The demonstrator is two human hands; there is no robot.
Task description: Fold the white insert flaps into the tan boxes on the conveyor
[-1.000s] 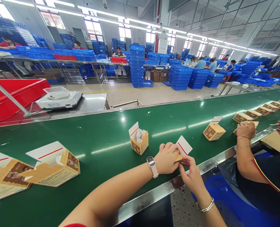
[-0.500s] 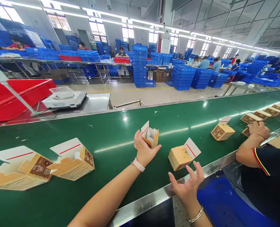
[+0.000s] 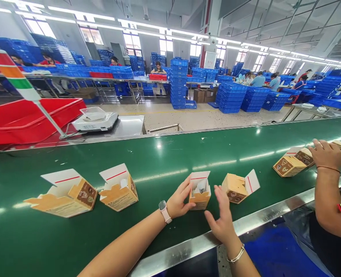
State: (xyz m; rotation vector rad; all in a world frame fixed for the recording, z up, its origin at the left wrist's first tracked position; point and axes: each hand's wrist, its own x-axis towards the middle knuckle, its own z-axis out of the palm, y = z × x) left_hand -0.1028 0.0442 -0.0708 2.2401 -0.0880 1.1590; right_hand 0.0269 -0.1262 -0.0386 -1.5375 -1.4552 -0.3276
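Observation:
On the green conveyor belt, a small brown and tan carton (image 3: 199, 200) stands with its white flap raised and something pale, partly wrapped, inside. My left hand (image 3: 180, 200) is at its left side, fingers along the side and thumb against the front corner. To the right of this carton, my right hand (image 3: 223, 217) is open, fingers spread and holding nothing. Just beyond it sits another carton (image 3: 235, 187), its flap up on the right and its top tabs folded in. Two more cartons, one near (image 3: 118, 192) and one further left (image 3: 72, 198), have flaps raised.
A co-worker's hand (image 3: 327, 156) is over cartons at the right end, beside a carton (image 3: 288, 165). The belt's metal edge (image 3: 184, 250) runs along my side. Across the belt are a scale (image 3: 95, 121), a red bin (image 3: 43, 119) and a striped signal light (image 3: 17, 77).
The carton at my left hand has turned, its front now facing me, and sits closer to my right hand. My right hand has moved up beside it. The left cartons show further right.

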